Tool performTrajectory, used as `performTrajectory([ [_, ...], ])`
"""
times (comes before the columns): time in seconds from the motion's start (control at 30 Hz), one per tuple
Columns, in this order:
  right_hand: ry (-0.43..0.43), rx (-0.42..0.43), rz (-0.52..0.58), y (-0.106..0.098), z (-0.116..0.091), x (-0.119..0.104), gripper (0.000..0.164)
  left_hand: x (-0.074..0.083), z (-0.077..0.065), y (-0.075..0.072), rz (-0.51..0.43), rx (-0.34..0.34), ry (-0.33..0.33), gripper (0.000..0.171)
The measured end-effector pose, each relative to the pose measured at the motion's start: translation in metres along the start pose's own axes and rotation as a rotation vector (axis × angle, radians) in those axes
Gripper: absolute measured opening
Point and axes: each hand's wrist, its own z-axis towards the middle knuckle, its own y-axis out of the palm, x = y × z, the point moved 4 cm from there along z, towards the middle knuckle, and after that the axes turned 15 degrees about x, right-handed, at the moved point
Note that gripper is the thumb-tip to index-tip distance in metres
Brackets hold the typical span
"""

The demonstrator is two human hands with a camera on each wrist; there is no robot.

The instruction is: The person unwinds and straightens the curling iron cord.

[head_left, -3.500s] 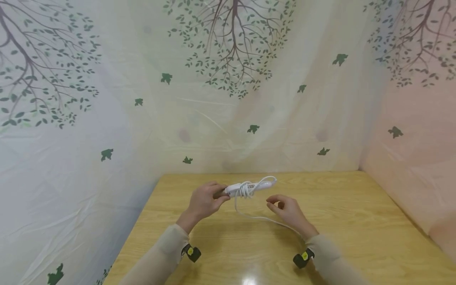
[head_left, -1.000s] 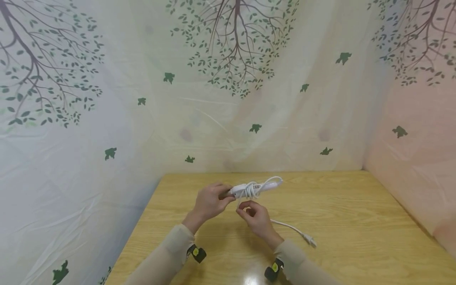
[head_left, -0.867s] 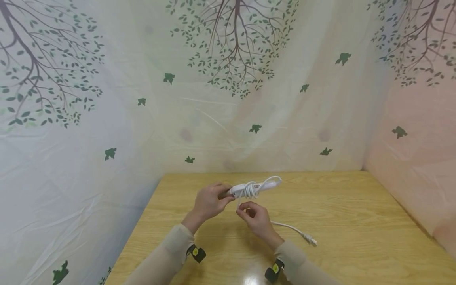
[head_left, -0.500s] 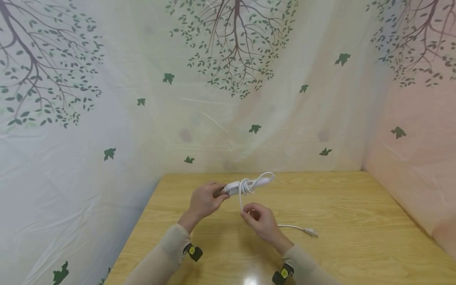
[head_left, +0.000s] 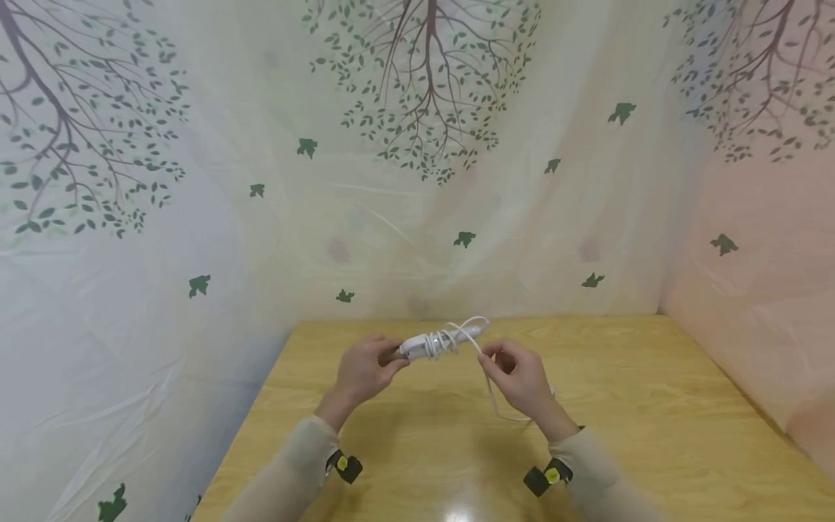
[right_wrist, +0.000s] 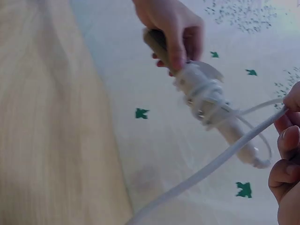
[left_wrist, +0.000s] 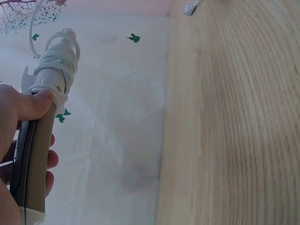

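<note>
My left hand (head_left: 363,370) grips a curling iron (left_wrist: 40,154) by its brown and black barrel, thumb along the near side. Its white handle (head_left: 415,347) points to the right, tilted slightly up. Around that handle the white power cord (right_wrist: 206,101) is wound in several loops, and a loop stands out at the tip. Between thumb and fingertips, my right hand (head_left: 520,377) pinches the cord just right of the handle's end. From there the loose length hangs down and passes behind the right wrist. The plug (left_wrist: 189,9) shows at the top of the left wrist view.
Both hands are over a wooden table (head_left: 430,464). Cloth sheets printed with trees and leaves (head_left: 391,217) hang behind it and along both sides. Small dark cameras (head_left: 344,466) are strapped to both wrists.
My right hand has carried the pinched cord from below the handle up and to the right, past its tip. The left hand has shifted slightly left with the curling iron.
</note>
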Motion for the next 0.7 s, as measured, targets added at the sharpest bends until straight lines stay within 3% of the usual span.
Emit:
performTrajectory([
  [0.2,0.096,0.064,-0.04,-0.017,0.01,0.003,0.002,0.002,-0.004,-0.001,-0.023,0.005,0.005,0.028],
  [0.43,0.218,0.115,-0.127,-0.032,0.013,0.012,0.005,0.004,-0.009,0.0,-0.031,-0.004,0.005,0.026],
  [0.7,0.395,0.17,-0.203,-0.047,0.011,0.067,0.018,0.005,-0.009,0.0,-0.036,0.014,0.019,0.026],
])
